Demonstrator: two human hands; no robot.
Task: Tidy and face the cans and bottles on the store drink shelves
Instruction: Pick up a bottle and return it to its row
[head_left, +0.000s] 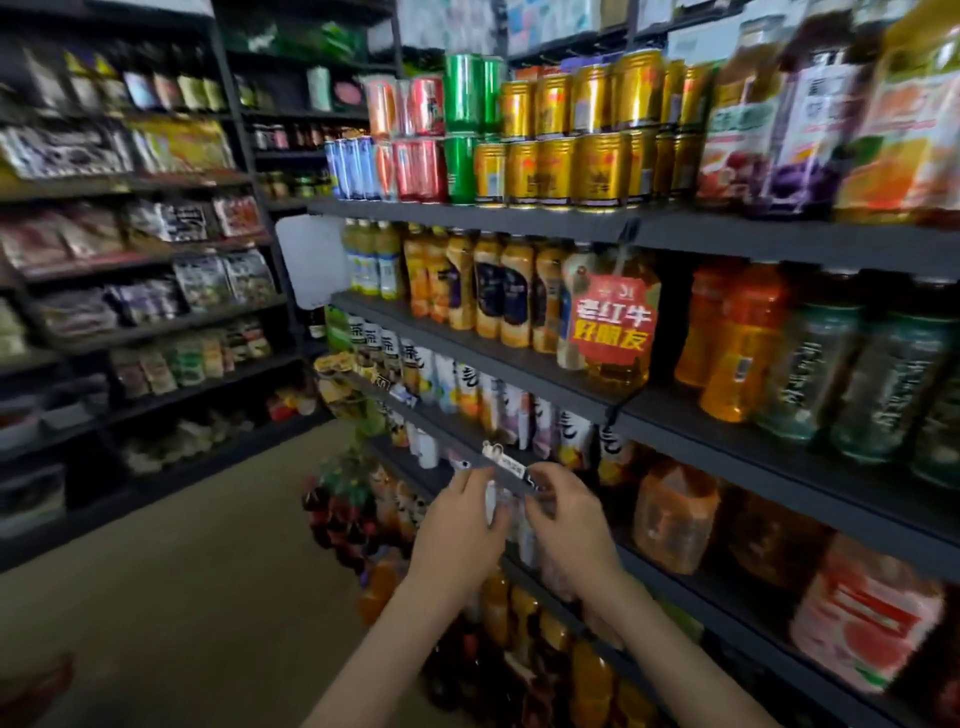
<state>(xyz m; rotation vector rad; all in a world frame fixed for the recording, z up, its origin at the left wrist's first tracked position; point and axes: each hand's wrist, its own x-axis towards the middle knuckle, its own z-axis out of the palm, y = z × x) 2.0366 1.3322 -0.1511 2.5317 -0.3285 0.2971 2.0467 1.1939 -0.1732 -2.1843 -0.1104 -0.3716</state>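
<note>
Left hand (457, 525): I see it raised to the front rail (467, 460) of the third shelf, its grip closed, fingers curled on a small pale item (491, 501)
Right hand (569, 525): just beside the left, its grip also clamped on the same item, fingertips pinching from the other side
Small pale item: held between both hands, touching or just under the rail; through the blur I cannot tell whether it is a little bottle or a tag holder
Gold cans (571, 135): top shelf, upright, stacked two high
Green cans (462, 93): left of the gold ones, also stacked
Red cans (421, 171): next along to the left, with blue cans (350, 169) at the row's end
Orange bottles (488, 291): second shelf, upright in a row
Red hanging sign (613, 317): dangles in front of the second-shelf bottles
White-label bottles (447, 379): third shelf, behind the rail, above my hands
Dark green bottles (883, 374): far right, second shelf
Snack shelves (156, 291): across the aisle, to my left
</note>
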